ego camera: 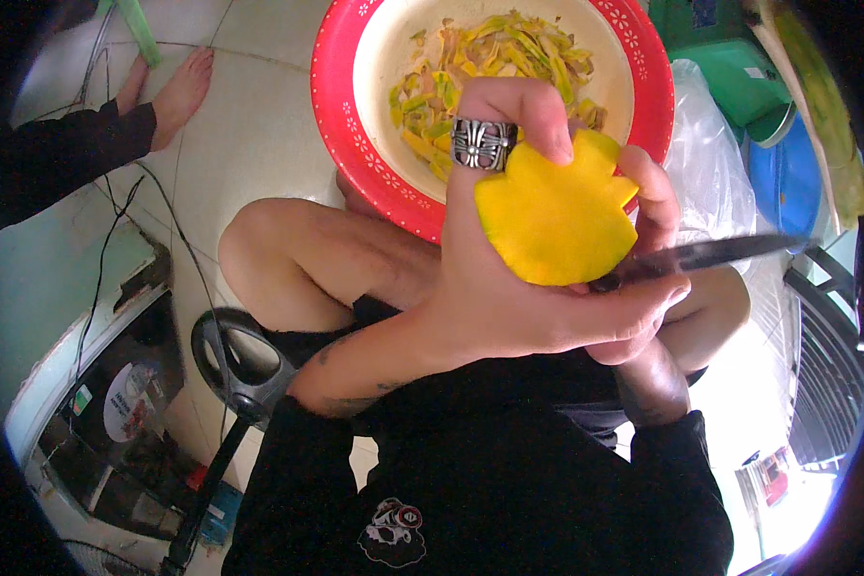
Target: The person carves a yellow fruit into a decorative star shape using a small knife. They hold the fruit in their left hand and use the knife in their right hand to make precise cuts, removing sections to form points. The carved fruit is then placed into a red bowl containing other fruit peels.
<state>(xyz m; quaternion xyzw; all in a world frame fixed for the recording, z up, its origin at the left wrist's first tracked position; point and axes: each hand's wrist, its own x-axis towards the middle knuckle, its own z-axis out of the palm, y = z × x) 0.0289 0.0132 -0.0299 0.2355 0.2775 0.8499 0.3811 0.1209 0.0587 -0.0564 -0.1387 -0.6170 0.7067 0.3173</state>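
My left hand (468,288), with a wide silver ring on one finger, grips a yellow piece of peeled fruit (558,212), possibly mango. Notches are cut into its upper and right edges, and a thin green tinge shows along its left rim. Behind and below the left thumb, my right hand (623,351) is mostly hidden. A knife (713,253) lies beside the fruit with its dark blade pointing right; its handle end appears to be in my right hand, largely covered. Beyond the hands, a red-rimmed basin (349,155) holds many yellow-green peelings (489,54).
A clear plastic bag (705,155), a green container (734,79) and a blue tub (785,173) stand at right. Long green stalks (821,108) lean there. At left are a black-handled object (241,360), loose cables (180,230) and another person's bare foot (183,97).
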